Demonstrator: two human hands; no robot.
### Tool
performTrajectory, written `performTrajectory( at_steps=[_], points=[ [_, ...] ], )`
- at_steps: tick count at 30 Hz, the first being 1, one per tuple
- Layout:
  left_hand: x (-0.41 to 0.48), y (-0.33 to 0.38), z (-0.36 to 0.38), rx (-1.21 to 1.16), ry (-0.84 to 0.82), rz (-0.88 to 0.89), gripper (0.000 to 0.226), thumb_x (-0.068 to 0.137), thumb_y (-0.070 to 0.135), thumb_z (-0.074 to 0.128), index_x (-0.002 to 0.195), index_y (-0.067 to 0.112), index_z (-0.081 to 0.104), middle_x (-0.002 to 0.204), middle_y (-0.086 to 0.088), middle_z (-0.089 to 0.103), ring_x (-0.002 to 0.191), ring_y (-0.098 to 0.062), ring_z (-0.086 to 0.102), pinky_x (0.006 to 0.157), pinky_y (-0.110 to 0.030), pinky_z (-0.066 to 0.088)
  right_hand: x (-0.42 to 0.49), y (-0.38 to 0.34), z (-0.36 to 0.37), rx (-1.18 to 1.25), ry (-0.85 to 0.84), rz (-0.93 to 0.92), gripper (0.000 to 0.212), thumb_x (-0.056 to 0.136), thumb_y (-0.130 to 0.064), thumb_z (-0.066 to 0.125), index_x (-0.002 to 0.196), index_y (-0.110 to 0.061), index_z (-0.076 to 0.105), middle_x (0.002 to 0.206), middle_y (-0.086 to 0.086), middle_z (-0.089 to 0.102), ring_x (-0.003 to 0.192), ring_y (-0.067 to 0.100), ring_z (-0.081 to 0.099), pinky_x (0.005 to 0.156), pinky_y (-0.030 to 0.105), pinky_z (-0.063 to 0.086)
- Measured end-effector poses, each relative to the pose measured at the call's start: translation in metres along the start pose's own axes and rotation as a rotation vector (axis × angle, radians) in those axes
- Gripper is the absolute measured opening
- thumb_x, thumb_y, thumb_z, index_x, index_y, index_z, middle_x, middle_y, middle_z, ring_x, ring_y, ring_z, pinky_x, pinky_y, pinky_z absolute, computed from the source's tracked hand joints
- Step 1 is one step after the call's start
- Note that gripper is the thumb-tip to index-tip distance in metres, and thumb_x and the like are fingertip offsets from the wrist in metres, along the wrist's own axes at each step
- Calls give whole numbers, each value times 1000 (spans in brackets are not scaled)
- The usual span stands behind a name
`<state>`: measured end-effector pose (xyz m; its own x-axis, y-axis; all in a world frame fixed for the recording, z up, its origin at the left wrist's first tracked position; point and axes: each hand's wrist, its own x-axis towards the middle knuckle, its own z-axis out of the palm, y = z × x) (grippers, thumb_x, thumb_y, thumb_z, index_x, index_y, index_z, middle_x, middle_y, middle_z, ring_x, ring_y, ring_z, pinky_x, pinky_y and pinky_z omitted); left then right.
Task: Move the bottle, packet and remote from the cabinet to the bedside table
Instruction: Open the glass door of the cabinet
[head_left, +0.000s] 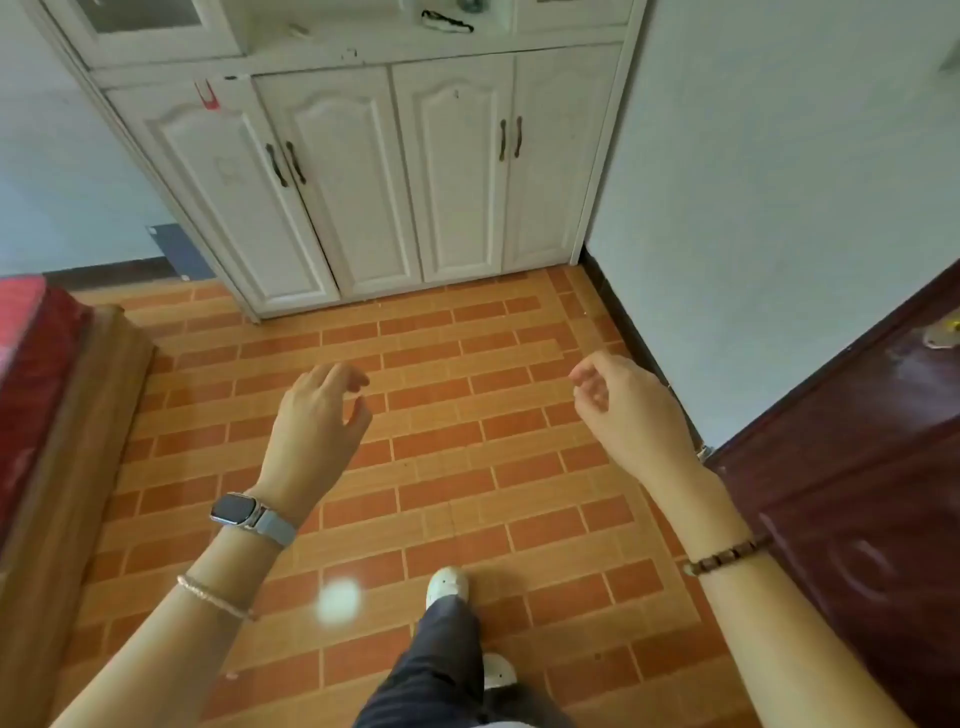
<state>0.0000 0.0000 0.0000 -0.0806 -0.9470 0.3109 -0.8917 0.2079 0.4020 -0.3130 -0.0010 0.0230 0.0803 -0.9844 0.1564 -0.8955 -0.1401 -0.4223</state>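
A white cabinet (363, 171) stands against the far wall, its lower doors closed. On its ledge at the top edge of view lie a dark cord-like item (447, 21) and a small pale item (300, 30); I cannot tell what they are. No bottle, packet or remote is clearly visible. My left hand (317, 415), with a watch on the wrist, hovers over the floor with loosely curled fingers and holds nothing. My right hand (628, 410), with a bead bracelet on the forearm, is likewise empty and relaxed. Both hands are well short of the cabinet.
Orange brick-pattern tile floor (467, 467) lies between me and the cabinet. A red-covered bed with a wooden frame (67, 415) is at the left. A dark red door (857, 493) stands at the right. My leg and white shoes (447, 587) are below.
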Motion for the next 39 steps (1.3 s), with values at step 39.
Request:
performTrajectory(
  at_steps=[39],
  points=[
    [526,-51,180,149,-56,136,15,87,12,55,103,13,56,90,-4,61,80,-24,57,77,-41,48,520,122,30,6,87,31,14,93,-25,53,106,-24,59,94,-9,63,81,6,58,62,13,38]
  ],
)
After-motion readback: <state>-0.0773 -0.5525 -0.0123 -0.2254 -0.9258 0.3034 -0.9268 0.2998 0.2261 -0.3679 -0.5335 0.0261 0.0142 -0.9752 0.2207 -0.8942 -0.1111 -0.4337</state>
